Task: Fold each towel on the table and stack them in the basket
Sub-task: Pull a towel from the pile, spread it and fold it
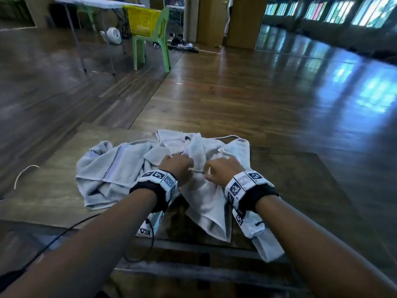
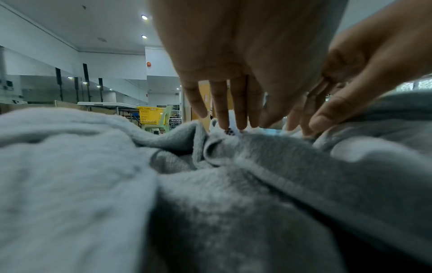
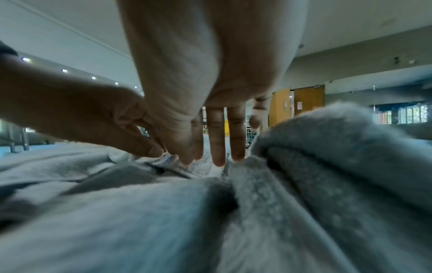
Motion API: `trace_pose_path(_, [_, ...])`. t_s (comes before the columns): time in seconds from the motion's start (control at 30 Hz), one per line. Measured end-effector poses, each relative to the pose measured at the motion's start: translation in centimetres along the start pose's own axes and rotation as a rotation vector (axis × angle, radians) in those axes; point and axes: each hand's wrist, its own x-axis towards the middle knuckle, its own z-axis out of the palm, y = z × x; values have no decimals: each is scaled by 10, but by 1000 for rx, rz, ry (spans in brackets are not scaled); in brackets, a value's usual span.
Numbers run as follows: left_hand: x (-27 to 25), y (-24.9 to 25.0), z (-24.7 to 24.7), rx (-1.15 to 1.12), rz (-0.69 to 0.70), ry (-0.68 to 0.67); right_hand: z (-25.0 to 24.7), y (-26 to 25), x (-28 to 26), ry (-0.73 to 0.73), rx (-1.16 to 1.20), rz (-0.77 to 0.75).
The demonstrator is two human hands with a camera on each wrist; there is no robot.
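Left hand [image 1: 179,166] and right hand [image 1: 223,171] on crumpled towels [image 1: 111,168]

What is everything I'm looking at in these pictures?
towels: several in a crumpled heap, count unclear, light grey, on the near wooden table
wooden table: one, brown, nearest the camera
basket: one, yellow, on the green chair far back
chair: one, green, beside the white table
folding table: one, white, far left
fan: one, white, on the floor
left hand: pinches towel edge
right hand: pinches the same edge, close beside it
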Motion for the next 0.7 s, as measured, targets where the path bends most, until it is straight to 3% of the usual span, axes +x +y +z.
trace_pose_path(0.2, [40, -14, 18, 31, -43, 10, 12, 7, 53, -9, -158, 3])
trace_pose_path(0.43, [40, -15, 19, 122, -26, 54, 18, 2, 57, -1, -231, -32])
trace_pose_path(0.7, [8, -6, -39, 33, 14, 210, -34, -1, 24, 108, -9, 15])
